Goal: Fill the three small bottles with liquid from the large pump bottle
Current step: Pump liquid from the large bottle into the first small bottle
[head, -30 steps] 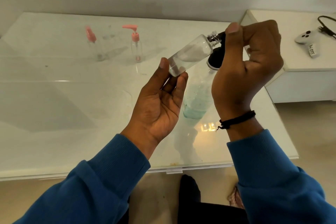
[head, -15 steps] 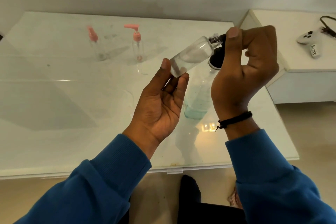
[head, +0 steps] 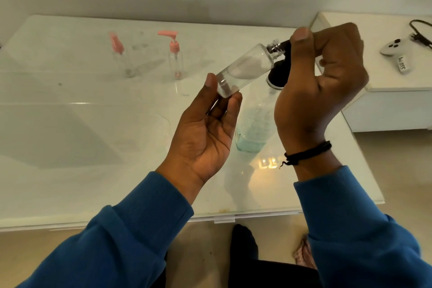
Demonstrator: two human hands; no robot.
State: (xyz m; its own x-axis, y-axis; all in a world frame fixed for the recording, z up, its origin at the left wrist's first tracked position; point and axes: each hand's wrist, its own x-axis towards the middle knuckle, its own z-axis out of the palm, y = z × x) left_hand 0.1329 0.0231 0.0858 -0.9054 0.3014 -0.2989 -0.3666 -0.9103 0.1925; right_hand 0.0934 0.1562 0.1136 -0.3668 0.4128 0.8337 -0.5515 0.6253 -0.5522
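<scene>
Since a second ago, little has shifted: the right hand (head: 325,84) has sunk slightly and the small clear bottle (head: 243,70) with it, while the left hand (head: 208,133) stays where it was. That small bottle is held in the air above the table (head: 70,147), tilted, its base low to the left and its threaded neck high to the right. The left hand is palm up, its thumb tip and fingertips closed around the bottle's base. The right hand has its fingers curled and its thumb bent over the black pump nozzle (head: 286,43), which meets the small bottle's mouth; how much liquid the small bottle holds cannot be told, though a pale reflection shows inside it. Below and behind the hands stands the large pump bottle (head: 253,128), upright near the table's right edge, with a low layer of bluish liquid at its bottom and its black collar (head: 277,76) partly hidden by the right hand. Toward the far edge of the table, well apart from the hands, stand two more small clear bottles: one with a pink cap (head: 120,58), and to its right one with a pink pump top (head: 175,57). A black cord bracelet (head: 308,153) circles the right wrist, and both arms wear blue sleeves (head: 131,241). On the white side cabinet (head: 385,105) beyond the table's right edge lies a white controller (head: 395,50) with a black cable (head: 420,33) beside it.
</scene>
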